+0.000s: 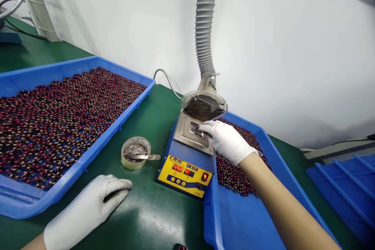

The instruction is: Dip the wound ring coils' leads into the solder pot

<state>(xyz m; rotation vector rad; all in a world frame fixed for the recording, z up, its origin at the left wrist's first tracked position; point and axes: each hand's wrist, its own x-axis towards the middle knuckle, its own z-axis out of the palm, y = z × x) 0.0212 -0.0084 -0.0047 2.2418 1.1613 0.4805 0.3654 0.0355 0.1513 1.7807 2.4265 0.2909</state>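
My right hand (227,140), in a white glove, pinches a small dark wire coil (206,133) at the right edge of the solder pot's shiny square bath (195,129). Fingers hide most of the coil. The blue and yellow solder pot (185,175) has lit red digits on its front. My left hand (96,203), also gloved, rests on the green table with fingers extended and thumb a little apart, nothing seen between them. Above it stands a round tub (126,164) of silvery dross, a flat metal scraper (143,157) lying across its rim.
A ribbed exhaust duct (204,27) with a round hood (222,103) hangs close over the bath. Blue trays of similar coils stand left (117,125) and right (281,168). One dark piece (179,247) lies at the table's front edge. More blue trays (342,195) sit far right.
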